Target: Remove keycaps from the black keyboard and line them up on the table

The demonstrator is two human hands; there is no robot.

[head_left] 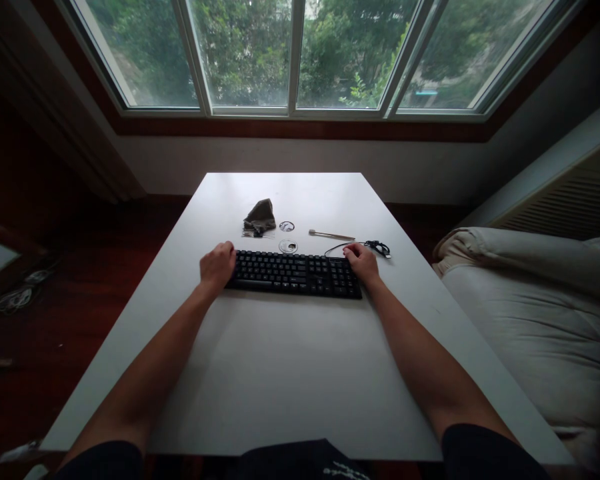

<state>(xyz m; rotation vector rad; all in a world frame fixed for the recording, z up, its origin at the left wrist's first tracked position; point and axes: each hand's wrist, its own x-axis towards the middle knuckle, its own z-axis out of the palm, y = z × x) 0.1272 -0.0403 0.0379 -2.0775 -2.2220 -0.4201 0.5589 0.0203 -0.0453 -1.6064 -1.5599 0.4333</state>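
A black keyboard (285,272) lies across the white table, its keys facing up. My left hand (217,265) is closed on its left end, the fingers curled at the far corner. At the other end, my right hand (363,262) is closed on the upper right corner, thumb and fingers together. Behind that hand the keyboard's black cable (379,248) lies bundled, with its plug at the right. Beyond the keyboard are a crumpled grey-brown cloth (261,215), two small round, clear or shiny items and a thin brush with a light handle (333,235).
The white table (290,373) narrows toward a wall under a wide window (293,60). A padded light-coloured seat or bed (535,313) stands along the right side. Dark red flooring (80,287) and some loose cables (17,297) are at the left.
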